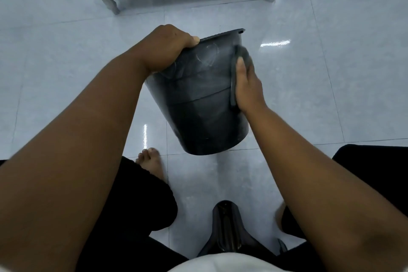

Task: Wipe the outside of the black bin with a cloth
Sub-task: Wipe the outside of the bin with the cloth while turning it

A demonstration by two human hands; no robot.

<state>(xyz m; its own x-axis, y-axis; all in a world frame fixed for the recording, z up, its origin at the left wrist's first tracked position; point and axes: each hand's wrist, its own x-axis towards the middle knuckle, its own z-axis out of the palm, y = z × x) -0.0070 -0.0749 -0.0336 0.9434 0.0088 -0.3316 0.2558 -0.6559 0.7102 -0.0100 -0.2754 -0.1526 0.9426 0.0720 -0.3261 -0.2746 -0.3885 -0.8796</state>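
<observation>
The black bin (203,104) is held off the floor in front of me, tilted with its rim away and its base toward me. My left hand (164,47) grips the rim at the bin's upper left. My right hand (247,86) lies flat against the bin's right side and presses a dark grey cloth (241,57) onto the outer wall. The cloth sticks out past my fingertips and along the inner edge of my palm. Faint wet smears show on the upper part of the bin's wall.
Glossy pale floor tiles (309,73) spread all around. A metal table with legs (108,0) stands at the far side. A dark chair base (227,232) is between my knees, and my bare foot (151,163) rests on the floor below the bin.
</observation>
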